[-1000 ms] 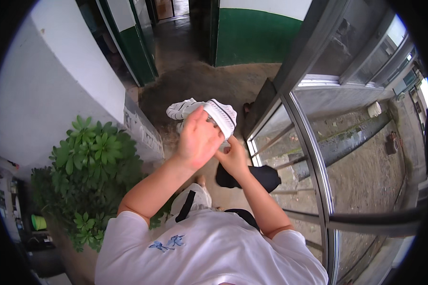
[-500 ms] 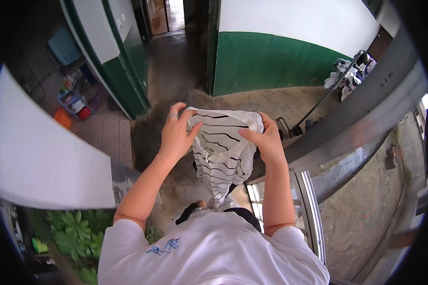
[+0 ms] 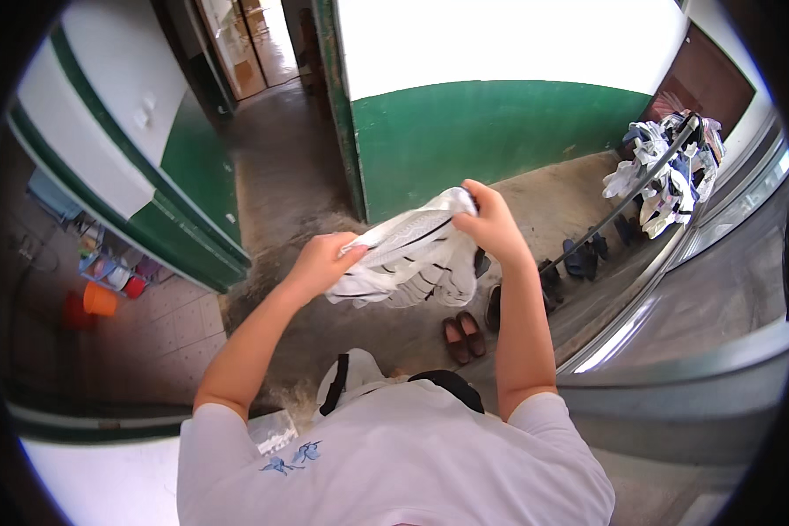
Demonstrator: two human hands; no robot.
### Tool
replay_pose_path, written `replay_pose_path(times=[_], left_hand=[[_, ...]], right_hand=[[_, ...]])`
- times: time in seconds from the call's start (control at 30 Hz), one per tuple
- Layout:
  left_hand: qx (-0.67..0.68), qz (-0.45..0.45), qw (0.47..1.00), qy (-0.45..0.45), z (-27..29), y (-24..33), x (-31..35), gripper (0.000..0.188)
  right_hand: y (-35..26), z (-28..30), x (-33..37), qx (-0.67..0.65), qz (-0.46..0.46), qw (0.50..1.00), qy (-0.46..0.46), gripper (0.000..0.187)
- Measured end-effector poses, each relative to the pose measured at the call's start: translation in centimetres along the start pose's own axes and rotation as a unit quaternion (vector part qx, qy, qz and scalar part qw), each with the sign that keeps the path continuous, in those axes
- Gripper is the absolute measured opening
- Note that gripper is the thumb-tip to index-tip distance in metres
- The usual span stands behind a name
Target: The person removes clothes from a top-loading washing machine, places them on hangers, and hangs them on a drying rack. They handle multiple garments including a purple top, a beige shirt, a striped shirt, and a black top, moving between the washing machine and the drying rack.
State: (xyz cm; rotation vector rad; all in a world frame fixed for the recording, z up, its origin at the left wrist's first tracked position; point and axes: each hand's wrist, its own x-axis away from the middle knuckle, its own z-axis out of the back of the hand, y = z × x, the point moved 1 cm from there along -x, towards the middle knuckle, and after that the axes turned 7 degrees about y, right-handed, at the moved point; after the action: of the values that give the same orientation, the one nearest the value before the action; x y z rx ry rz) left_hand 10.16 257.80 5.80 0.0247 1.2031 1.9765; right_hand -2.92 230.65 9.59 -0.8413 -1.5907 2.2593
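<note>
A white shirt with thin black stripes (image 3: 412,259) is stretched between my two hands, out in front of my chest. My left hand (image 3: 322,263) pinches its edge on the left, thumb on top. Higher up and to the right, my right hand (image 3: 493,223) is closed on the opposite edge. The cloth slants upward to the right, and its lower part sags in loose folds. Parts of the fingers of both hands are hidden by the cloth.
Brown shoes (image 3: 463,337) stand on the floor below the shirt, with dark footwear (image 3: 579,259) farther right. A slanting metal pole (image 3: 618,210) leads to bunched laundry (image 3: 666,175). Ahead is a green and white wall (image 3: 500,131); an orange bucket (image 3: 101,298) stands at left.
The shirt's wide opening has flattened, and its hanging body has swung up into a slanting bunch. My left hand has dropped lower; my right hand has risen. The view has turned to the right.
</note>
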Motion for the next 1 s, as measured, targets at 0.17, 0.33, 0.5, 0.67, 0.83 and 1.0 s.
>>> replay_pose_path(times=[0.17, 0.33, 0.5, 0.67, 0.83, 1.0], left_hand=[[0.181, 0.034, 0.983, -0.012, -3.3, -1.6, -15.1, 0.012], [0.075, 0.034, 0.983, -0.164, -13.4, -7.6, -27.8, 0.038], [-0.177, -0.027, 0.921, -0.347, -23.3, -11.7, -38.1, 0.040], [0.242, 0.239, 0.814, -0.471, -32.1, -12.1, -48.8, 0.033], [0.445, 0.194, 0.739, -0.468, -39.7, -9.3, -60.8, 0.026], [0.277, 0.104, 0.771, -0.564, -46.0, -6.7, -71.7, 0.026]], right_hand=[[7.2, 2.6, -9.7, -0.060, -0.075, 0.993, 0.062, 0.010], [11.0, 4.6, -18.7, 0.061, -0.057, 0.979, 0.187, 0.014], [14.3, 9.5, -25.8, 0.237, -0.101, 0.930, 0.262, 0.022], [19.0, 16.3, -29.9, 0.184, -0.164, 0.920, 0.304, 0.021], [25.4, 23.4, -34.2, 0.142, -0.148, 0.920, 0.334, 0.031], [31.2, 31.8, -38.9, 0.089, -0.196, 0.923, 0.319, 0.032]])
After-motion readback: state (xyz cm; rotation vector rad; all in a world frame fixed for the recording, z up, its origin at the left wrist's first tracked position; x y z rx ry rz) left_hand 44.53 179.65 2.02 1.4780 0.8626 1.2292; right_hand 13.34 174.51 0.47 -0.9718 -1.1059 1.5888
